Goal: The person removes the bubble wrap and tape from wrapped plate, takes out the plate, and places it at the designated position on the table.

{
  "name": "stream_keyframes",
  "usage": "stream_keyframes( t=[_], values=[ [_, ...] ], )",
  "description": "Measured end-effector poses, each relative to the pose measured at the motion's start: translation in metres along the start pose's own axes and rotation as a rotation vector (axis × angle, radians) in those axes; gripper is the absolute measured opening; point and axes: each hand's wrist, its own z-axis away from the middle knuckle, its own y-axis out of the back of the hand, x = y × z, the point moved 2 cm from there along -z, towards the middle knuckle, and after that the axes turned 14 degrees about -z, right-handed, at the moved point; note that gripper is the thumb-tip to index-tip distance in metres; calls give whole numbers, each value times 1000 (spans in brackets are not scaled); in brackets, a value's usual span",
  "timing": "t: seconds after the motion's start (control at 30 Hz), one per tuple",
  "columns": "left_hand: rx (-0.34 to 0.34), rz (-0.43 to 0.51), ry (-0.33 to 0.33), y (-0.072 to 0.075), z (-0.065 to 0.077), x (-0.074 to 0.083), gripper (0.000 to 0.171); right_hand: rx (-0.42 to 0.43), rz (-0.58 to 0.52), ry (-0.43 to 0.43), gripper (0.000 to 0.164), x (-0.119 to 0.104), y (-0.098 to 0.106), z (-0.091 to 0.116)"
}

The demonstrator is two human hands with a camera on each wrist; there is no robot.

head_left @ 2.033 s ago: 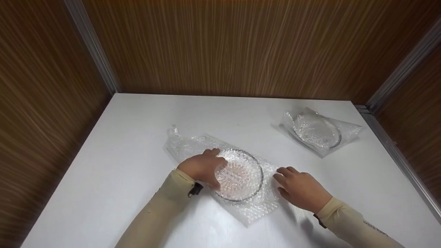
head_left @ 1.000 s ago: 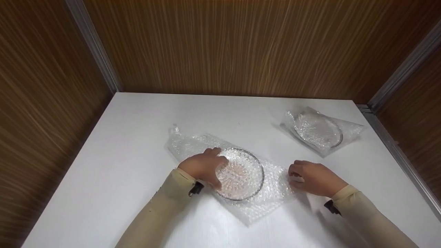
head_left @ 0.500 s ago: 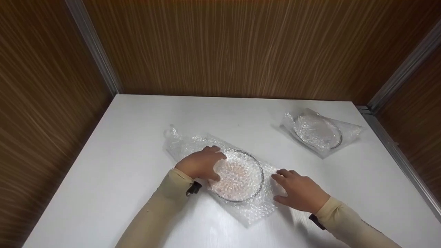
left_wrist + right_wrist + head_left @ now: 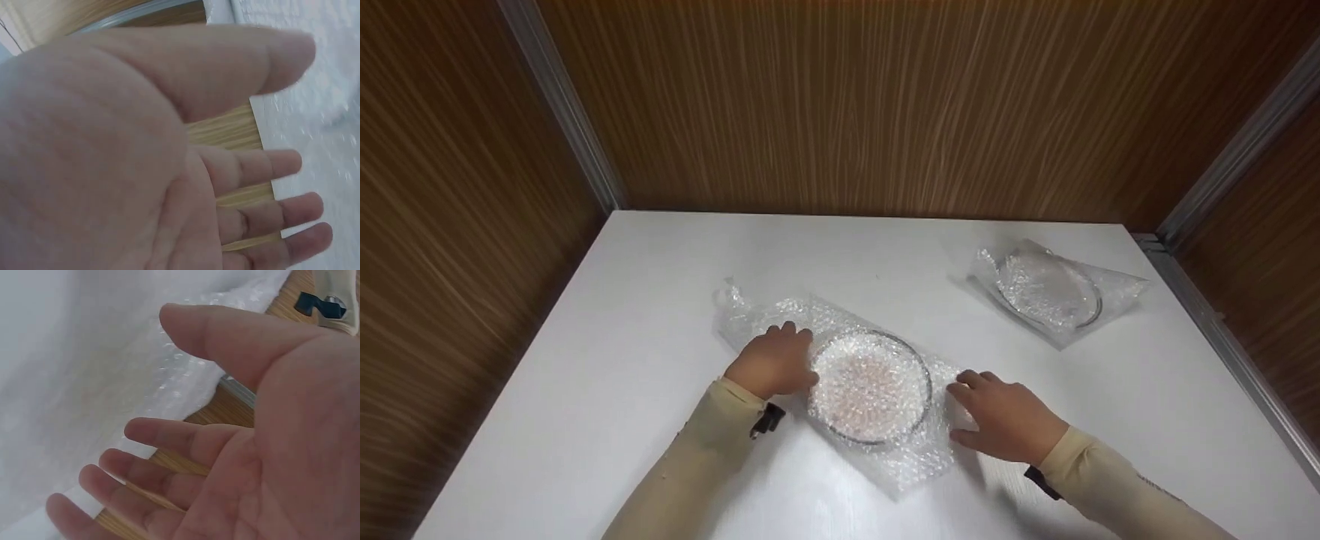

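Note:
A round plate [image 4: 870, 390] with a dark rim and a pinkish middle lies inside clear bubble wrap [image 4: 904, 472] in the head view. At its left edge is my left hand [image 4: 772, 361], thumb and fingertips right by the rim. On the opposite side my right hand [image 4: 1009, 416] touches the right end of the wrap with spread fingers. Both wrist views show straight fingers, with the thumb [image 4: 281, 59] of the left and the thumb [image 4: 191, 329] of the right held apart from the others. Neither palm has anything in it.
A second round, dark-rimmed thing in bubble wrap [image 4: 1050, 289] lies at the back right of the white table [image 4: 645, 277]. Wood-grain panels [image 4: 855, 105] enclose the table at the back and both sides.
My left hand has slid left off the plate to its edge. The right hand went out to the right, lifting the wrap's end, then came back to the left and let its fingers spread.

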Motion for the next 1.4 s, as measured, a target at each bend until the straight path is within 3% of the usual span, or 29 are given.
stream_keyframes(
  t=[0.17,0.33,0.5,0.63,0.77,0.87,1.1,1.4],
  values=[
    [-23,-28,21,-1,13,2,51,55,12,111,47,-24,2,-18],
    [-13,-73,25,-7,24,12,40,44,8,219,50,-54,-5,-44],
    [16,-119,47,-13,28,20,51,19,27,276,48,-71,-18,-63],
    [63,-113,57,-19,29,25,65,21,38,286,43,-73,-28,-67],
    [96,-89,62,-22,30,28,72,33,51,272,51,-72,-32,-67],
    [86,-84,67,-23,29,28,74,42,67,285,50,-72,-35,-67],
    [88,-68,86,-27,26,28,88,66,70,339,30,-72,-36,-66],
    [109,-31,109,-31,24,31,88,58,-5,330,31,-73,-36,-68]
  ],
)
